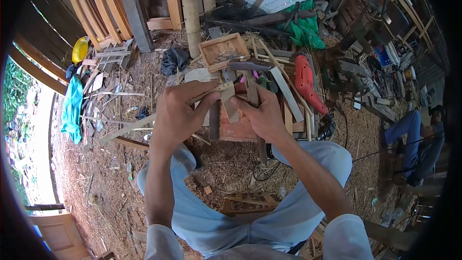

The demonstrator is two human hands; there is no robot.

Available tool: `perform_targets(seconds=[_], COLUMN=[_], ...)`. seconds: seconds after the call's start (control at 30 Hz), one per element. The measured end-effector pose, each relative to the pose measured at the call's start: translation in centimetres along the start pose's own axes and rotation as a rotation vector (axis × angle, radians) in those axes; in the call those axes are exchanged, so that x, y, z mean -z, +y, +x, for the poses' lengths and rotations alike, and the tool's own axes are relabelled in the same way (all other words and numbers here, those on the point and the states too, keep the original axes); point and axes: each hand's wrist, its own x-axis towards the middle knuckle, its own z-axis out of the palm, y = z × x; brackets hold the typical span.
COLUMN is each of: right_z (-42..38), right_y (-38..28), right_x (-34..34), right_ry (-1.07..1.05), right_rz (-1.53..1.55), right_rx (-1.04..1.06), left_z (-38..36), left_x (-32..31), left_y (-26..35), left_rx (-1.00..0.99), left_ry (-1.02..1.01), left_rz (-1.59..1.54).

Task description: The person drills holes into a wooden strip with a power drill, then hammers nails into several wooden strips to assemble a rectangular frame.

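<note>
My left hand (182,110) pinches a small pale wooden piece (228,100) between thumb and fingers. Small dark spots, perhaps holes or nail heads, show near its top end. Closed around the wooden handle of a hammer (251,65) is my right hand (263,118). The hammer's dark head points up and its handle runs down past my palm. My right thumb tip is close to the wooden piece; whether it touches cannot be made out. Beneath both hands lies a reddish wooden block or box (236,130), partly covered by them.
A wooden tray (204,58) with nails or similar bits stands ahead. The red power drill (308,84) lies to the right, near loose wood strips (288,95). Wood scraps and shavings cover the ground. Another person (417,139) sits at far right. A bamboo post (190,14) rises ahead.
</note>
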Motion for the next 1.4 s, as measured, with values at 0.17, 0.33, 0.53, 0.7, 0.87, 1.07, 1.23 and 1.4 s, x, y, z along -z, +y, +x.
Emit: perform_targets(seconds=[0.17, 0.33, 0.53, 0.7, 0.87, 1.07, 1.23, 1.4], right_z=[0.1, 0.0, 0.3, 0.3, 0.1, 0.1, 0.1, 0.3], right_y=[0.5, 0.0, 0.8, 0.7, 0.0, 0.1, 0.1, 0.2], right_x=[-0.2, -0.1, 0.0, 0.0, 0.0, 0.0, -0.1, 0.0], right_ry=[0.010, -0.011, -0.024, -0.010, -0.004, 0.009, 0.015, 0.011], right_rz=[0.013, 0.037, 0.004, -0.033, -0.034, -0.042, -0.025, -0.006], right_rx=[0.016, -0.047, -0.030, 0.033, -0.026, -0.009, 0.019, -0.010], left_z=[0.3, 0.3, 0.2, 0.3, 0.3, 0.4, 0.3, 0.4], left_x=[0.2, -0.1, 0.1, 0.2, -0.1, -0.1, -0.1, 0.1], left_y=[-0.3, -1.0, -0.8, -0.2, -0.4, -0.3, 0.1, -0.3], left_rx=[0.035, -0.034, -0.003, 0.012, -0.059, -0.097, -0.027, 0.014], left_ry=[-0.032, -0.017, -0.043, -0.040, 0.003, 0.012, 0.002, -0.030], left_rz=[0.002, 0.003, 0.025, 0.058, 0.095, 0.111, 0.116, 0.036])
